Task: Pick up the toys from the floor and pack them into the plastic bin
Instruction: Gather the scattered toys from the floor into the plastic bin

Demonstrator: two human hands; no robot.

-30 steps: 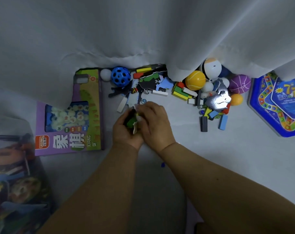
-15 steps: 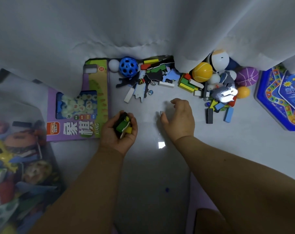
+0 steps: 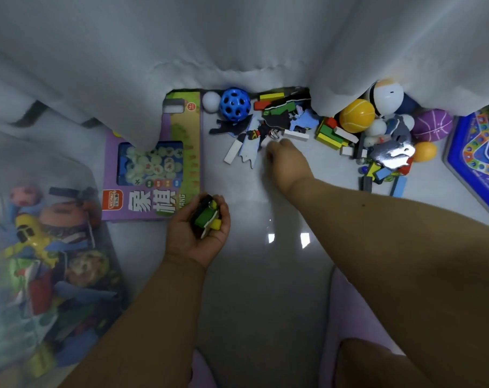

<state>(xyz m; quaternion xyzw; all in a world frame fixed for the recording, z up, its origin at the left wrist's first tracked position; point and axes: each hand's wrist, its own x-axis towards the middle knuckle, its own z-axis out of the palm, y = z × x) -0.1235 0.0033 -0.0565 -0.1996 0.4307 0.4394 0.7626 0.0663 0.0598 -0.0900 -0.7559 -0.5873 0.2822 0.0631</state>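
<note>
Under white curtain (image 3: 237,37), glossy grey floor (image 3: 265,289) strewn with toys (image 3: 335,133).

Two bare hands (image 3: 194,233). One blue perforated plastic ball (image 3: 235,105), one small white ball (image 3: 211,101), one yellow ball (image 3: 356,115), one purple ball (image 3: 433,125), one small orange ball (image 3: 425,151). One purple cardboard chess-set box (image 3: 153,163), one blue hexagonal game board (image 3: 481,163), one translucent plastic bin (image 3: 42,275).

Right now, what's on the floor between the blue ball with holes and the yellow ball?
In the head view, between the blue ball and the yellow ball lie loose coloured blocks, flat foam pieces and a hanging curtain edge.
</note>
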